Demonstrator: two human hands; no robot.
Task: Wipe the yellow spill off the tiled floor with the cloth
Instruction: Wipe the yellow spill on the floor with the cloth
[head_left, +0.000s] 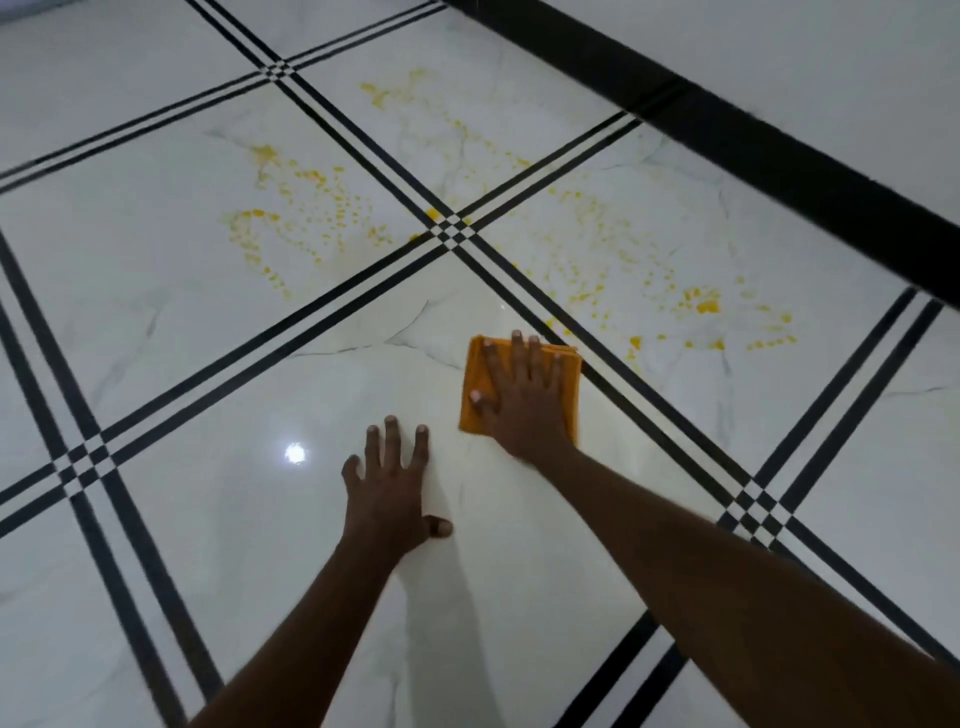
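Observation:
A folded orange cloth (474, 375) lies flat on the white tiled floor (218, 519), and my right hand (522, 400) presses down on it with fingers spread. My left hand (389, 488) rests flat on the bare tile just left of and nearer than the cloth, fingers apart, holding nothing. The yellow spill is scattered as smeared droplets over three tiles beyond the cloth: a left patch (301, 208), a far patch (384, 96) and a right patch (701, 306). The cloth's far right corner sits close to the right patch's nearest drops.
Black double grout lines (332, 306) cross the floor in a grid. A black skirting band (779, 156) runs along the white wall at the upper right. A ceiling light's glare (295, 453) reflects off the tile left of my left hand.

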